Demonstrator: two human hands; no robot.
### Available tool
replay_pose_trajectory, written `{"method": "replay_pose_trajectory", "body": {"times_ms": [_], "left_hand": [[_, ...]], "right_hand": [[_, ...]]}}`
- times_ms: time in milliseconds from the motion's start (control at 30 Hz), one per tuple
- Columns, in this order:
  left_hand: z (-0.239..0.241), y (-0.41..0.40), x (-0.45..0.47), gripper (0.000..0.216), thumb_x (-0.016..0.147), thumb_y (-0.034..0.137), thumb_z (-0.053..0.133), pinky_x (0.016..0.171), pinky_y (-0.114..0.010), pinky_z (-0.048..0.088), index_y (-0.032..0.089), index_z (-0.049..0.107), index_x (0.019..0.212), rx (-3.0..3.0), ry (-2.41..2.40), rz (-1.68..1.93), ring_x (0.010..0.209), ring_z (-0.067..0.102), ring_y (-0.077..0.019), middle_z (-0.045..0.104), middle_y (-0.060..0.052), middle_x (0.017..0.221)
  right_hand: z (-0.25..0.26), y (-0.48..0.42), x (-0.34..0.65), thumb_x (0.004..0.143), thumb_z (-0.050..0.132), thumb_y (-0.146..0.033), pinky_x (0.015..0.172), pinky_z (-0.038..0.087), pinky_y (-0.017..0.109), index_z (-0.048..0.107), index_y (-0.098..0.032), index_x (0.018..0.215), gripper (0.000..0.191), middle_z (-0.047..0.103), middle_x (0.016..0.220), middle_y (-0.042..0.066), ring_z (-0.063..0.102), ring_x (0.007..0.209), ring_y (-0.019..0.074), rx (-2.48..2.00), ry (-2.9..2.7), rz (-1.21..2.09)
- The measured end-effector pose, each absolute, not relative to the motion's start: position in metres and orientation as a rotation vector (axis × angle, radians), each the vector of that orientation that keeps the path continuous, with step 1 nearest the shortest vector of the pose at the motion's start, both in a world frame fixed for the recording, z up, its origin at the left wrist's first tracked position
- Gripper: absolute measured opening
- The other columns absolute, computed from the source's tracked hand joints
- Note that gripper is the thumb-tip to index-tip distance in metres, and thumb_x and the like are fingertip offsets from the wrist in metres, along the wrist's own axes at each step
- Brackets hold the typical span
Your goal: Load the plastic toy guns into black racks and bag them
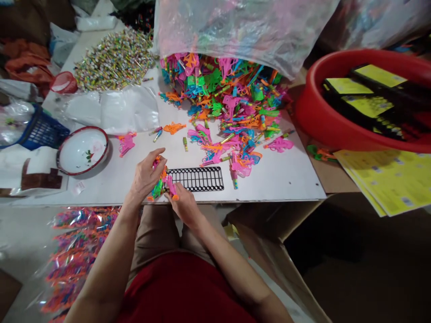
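Observation:
My left hand (145,174) is closed around several small plastic toy pistols (157,188) in green, blue and orange at the table's front edge. My right hand (186,205) meets it from the right, with its fingers on a pink toy pistol (170,184). Its fingertips are partly hidden. Just behind both hands lies a black plastic rack (198,179) with rows of round holes; its left end is covered by the hands and toys. To the right of the rack is a loose heap of toy pistols (232,105), some with small patterned tubes among them.
A clear plastic bag (235,27) lies over the heap's back. Many small wrapped tubes (111,58) are piled back left. A white bowl (82,150) and blue basket (43,128) stand left. On the right are a red tub (336,121) and yellow cards (390,184). Bagged toys (81,251) lie below.

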State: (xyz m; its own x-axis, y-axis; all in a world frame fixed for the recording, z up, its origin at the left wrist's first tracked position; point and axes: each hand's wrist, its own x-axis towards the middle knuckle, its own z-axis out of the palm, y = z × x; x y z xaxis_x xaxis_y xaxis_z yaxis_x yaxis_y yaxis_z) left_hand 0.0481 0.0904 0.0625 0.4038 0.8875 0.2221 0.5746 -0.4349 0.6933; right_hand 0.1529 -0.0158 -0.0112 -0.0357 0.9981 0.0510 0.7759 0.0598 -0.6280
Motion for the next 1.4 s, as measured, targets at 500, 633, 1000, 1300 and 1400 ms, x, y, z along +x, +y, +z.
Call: {"method": "replay_pose_trajectory", "body": {"times_ms": [500, 633, 1000, 1300, 1400], "left_hand": [[0.068, 0.087, 0.043, 0.079, 0.077, 0.041, 0.065, 0.107, -0.050, 0.040, 0.021, 0.033, 0.146, 2.007, 1.207, 0.645, 0.129, 0.048, -0.0292, 0.046, -0.015, 0.144], [0.072, 0.084, 0.041, 0.092, 0.074, 0.035, 0.066, 0.110, -0.054, 0.036, 0.021, 0.018, 0.152, 2.038, 1.112, 0.506, 0.136, 0.040, -0.0325, 0.033, -0.016, 0.152], [0.073, 0.088, 0.035, 0.089, 0.075, 0.031, 0.062, 0.112, -0.055, 0.033, 0.022, 0.017, 0.152, 1.921, 1.082, 0.459, 0.135, 0.041, -0.0325, 0.034, -0.016, 0.151], [0.079, 0.092, 0.040, 0.080, 0.080, 0.045, 0.064, 0.096, -0.049, 0.048, 0.027, 0.027, 0.149, 1.925, 1.249, 0.586, 0.125, 0.053, -0.0294, 0.048, -0.015, 0.142], [0.074, 0.091, 0.039, 0.061, 0.087, 0.041, 0.055, 0.092, -0.044, 0.050, 0.023, 0.038, 0.143, 1.919, 1.225, 0.555, 0.103, 0.065, -0.0222, 0.065, -0.010, 0.120]], "right_hand": [[0.016, 0.002, 0.159, 0.099, 0.046, -0.032, 0.079, 0.051, 0.029, 0.058, -0.020, 0.113, 0.022, 0.064, 0.110, 0.008, 0.063, 0.099, 0.0194, -1.815, -2.122, 0.811], [0.009, 0.001, 0.157, 0.097, 0.050, -0.032, 0.080, 0.050, 0.030, 0.060, -0.019, 0.116, 0.026, 0.064, 0.114, 0.010, 0.063, 0.101, 0.0210, -1.784, -2.041, 0.832], [0.051, 0.077, 0.284, 0.091, 0.050, -0.017, 0.092, 0.042, 0.033, 0.060, -0.013, 0.120, 0.031, 0.060, 0.119, 0.014, 0.055, 0.107, 0.0228, -1.955, -1.837, 0.369], [0.021, 0.104, 0.284, 0.093, 0.042, -0.015, 0.102, 0.036, 0.041, 0.057, -0.012, 0.123, 0.034, 0.049, 0.138, 0.018, 0.046, 0.123, 0.0271, -2.068, -2.154, 0.201], [0.033, 0.106, 0.299, 0.094, 0.046, -0.022, 0.095, 0.042, 0.032, 0.058, -0.016, 0.123, 0.031, 0.056, 0.130, 0.014, 0.055, 0.115, 0.0228, -2.040, -2.162, 0.326]]}}
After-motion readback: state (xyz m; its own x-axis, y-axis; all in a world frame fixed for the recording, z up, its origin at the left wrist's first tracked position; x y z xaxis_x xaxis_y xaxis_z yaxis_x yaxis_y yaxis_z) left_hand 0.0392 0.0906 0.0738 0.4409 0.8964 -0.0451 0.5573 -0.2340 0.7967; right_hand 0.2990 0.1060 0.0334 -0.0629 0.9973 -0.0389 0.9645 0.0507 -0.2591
